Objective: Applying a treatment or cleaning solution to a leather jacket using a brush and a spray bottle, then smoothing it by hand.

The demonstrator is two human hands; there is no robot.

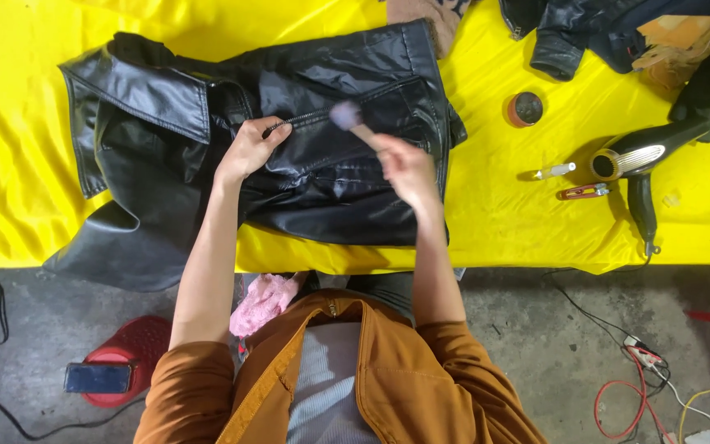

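Nearest, at six o'clock: rust-brown jacket sleeves [421,386] over a ribbed grey top, forearms bare. Close by at seven o'clock, on rough grey concrete: round red plastic stool [129,353] with a flat dark phone [98,377] lying on it. Beside the left elbow, a crumpled pink lacy cloth [262,302]. At four to five o'clock, loose red and white cables [643,386] on the floor.

Further out, glossy yellow sheet [503,222], creased and shiny, draped over the table edge. On it, centre to ten o'clock: black leather jacket [166,164], smooth and wrinkled, collar folded open at eleven o'clock, zip running across the chest.

Left hand [248,150] curled, fingertips pinching and pressing down the leather right at the zip. Right hand [404,164] closed around the pale handle of a small brush [345,115], soft round head blurred, touching the leather just beside the zip at twelve o'clock.

At two to three o'clock, well apart from the hands: small round open tin [525,108] with orange rim and dark contents; slim pale tube [555,171]; little red-handled clippers [585,191]; black hair dryer [647,160], barrel pointing left, handle pointing down.

Farthest, at one o'clock: heap of other dark leather garments [585,33], partly cut off by the top edge.
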